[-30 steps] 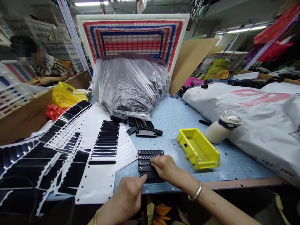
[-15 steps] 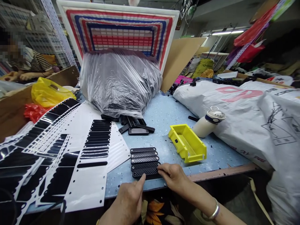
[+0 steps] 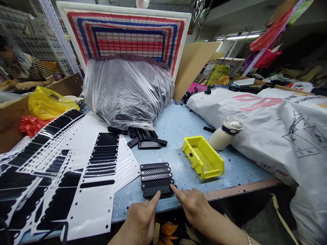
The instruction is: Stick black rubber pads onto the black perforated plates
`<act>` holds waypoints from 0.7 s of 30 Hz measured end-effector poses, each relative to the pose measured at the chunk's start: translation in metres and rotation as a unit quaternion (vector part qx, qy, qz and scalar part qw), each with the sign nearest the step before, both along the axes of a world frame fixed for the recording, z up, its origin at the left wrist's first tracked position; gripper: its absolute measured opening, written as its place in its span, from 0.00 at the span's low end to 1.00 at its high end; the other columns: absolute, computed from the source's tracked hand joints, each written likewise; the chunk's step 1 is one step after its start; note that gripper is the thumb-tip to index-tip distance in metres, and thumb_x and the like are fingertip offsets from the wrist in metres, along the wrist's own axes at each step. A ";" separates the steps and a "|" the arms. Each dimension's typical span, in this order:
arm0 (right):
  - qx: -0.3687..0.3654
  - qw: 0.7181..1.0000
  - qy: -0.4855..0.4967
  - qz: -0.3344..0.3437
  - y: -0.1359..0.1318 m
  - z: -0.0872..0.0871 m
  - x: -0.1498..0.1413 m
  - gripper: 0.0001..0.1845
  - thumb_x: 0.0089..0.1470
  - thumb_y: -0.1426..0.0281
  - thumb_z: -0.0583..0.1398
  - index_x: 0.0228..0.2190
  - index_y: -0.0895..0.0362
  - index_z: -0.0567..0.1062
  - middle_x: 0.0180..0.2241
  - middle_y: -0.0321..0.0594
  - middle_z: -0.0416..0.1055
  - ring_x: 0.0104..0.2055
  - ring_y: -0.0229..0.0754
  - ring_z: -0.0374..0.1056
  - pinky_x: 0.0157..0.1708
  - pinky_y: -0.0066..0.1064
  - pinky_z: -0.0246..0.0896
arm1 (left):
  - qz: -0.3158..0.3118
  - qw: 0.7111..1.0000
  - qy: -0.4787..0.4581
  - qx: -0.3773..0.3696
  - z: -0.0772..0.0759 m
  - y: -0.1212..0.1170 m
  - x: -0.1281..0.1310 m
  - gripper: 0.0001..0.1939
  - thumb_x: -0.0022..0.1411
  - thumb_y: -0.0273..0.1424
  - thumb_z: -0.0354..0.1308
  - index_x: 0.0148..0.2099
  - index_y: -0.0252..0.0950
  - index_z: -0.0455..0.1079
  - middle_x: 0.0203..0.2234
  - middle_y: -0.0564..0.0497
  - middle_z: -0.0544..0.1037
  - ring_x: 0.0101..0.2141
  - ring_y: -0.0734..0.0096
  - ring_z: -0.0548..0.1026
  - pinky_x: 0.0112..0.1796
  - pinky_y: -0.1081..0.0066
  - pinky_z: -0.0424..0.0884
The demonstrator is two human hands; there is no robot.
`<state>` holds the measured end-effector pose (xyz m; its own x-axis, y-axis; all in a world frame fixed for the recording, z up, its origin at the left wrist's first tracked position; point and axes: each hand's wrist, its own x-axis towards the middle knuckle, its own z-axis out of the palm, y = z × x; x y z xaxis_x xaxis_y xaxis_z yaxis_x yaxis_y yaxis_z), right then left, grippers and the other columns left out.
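Note:
A row of several black strip-shaped plastic pieces [image 3: 156,175] with a cross-hatched face and small end holes lies side by side near the table's front edge. My left hand [image 3: 141,216] touches the front edge of the nearest piece with its index finger stretched out, the other fingers curled. At the right end of the two nearest pieces, the extended index fingertip of my right hand [image 3: 194,204] rests; nothing is held in it. More loose black pieces [image 3: 149,141] spill from the mouth of a clear plastic bag [image 3: 127,92] behind the row.
White sheets [image 3: 93,200] with black stickers cover the left of the table. Right of the row stands a yellow bin [image 3: 204,158], with a cream bottle [image 3: 222,136] and a big white sack [image 3: 255,112] beyond. A striped basket [image 3: 176,44] is behind the bag; a person [image 3: 28,73] sits far left.
My right hand has slid from the middle of the row to the right end of the nearest pieces, its pinch loosened. The view has turned right. My left hand stays at the front piece.

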<state>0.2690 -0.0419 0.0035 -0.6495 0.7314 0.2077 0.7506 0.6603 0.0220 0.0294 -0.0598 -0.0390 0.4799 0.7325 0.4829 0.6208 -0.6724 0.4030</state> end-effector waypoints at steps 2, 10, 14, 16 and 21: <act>0.016 0.998 -0.060 0.014 -0.005 0.003 -0.001 0.42 0.39 0.86 0.52 0.59 0.68 0.63 0.27 0.41 0.73 0.25 0.43 0.66 0.31 0.34 0.60 | 0.004 1.000 0.026 0.000 -0.001 0.002 0.001 0.31 0.61 0.18 0.43 0.67 0.27 0.51 0.24 0.47 0.79 0.20 0.62 0.78 0.20 0.68 0.73; 0.081 0.972 -0.214 0.047 -0.006 0.015 0.015 0.45 0.41 0.81 0.55 0.64 0.69 0.57 0.25 0.41 0.68 0.25 0.48 0.62 0.38 0.45 0.59 | 0.006 0.999 0.041 0.008 -0.007 0.004 -0.001 0.31 0.60 0.17 0.46 0.66 0.28 0.55 0.24 0.48 0.79 0.20 0.63 0.78 0.20 0.69 0.71; 0.079 0.976 -0.191 0.068 -0.001 0.024 0.021 0.46 0.41 0.82 0.53 0.64 0.66 0.56 0.26 0.40 0.68 0.26 0.47 0.62 0.39 0.43 0.60 | 0.013 0.999 0.040 0.023 -0.004 0.004 0.001 0.32 0.58 0.16 0.45 0.65 0.26 0.53 0.24 0.48 0.78 0.20 0.62 0.78 0.19 0.68 0.71; 0.063 0.983 -0.158 0.073 -0.001 0.024 0.022 0.48 0.39 0.83 0.53 0.64 0.67 0.55 0.27 0.40 0.69 0.26 0.46 0.63 0.39 0.42 0.60 | 0.013 0.999 0.039 0.027 -0.003 0.004 0.002 0.32 0.58 0.16 0.44 0.65 0.26 0.53 0.23 0.48 0.78 0.19 0.62 0.77 0.18 0.68 0.70; 0.036 0.993 -0.098 0.051 -0.006 0.006 0.024 0.50 0.38 0.83 0.52 0.66 0.67 0.49 0.29 0.39 0.70 0.27 0.44 0.64 0.37 0.37 0.62 | 0.003 0.999 0.031 0.023 -0.006 0.004 0.000 0.32 0.59 0.16 0.44 0.66 0.25 0.52 0.23 0.48 0.78 0.19 0.63 0.77 0.18 0.69 0.70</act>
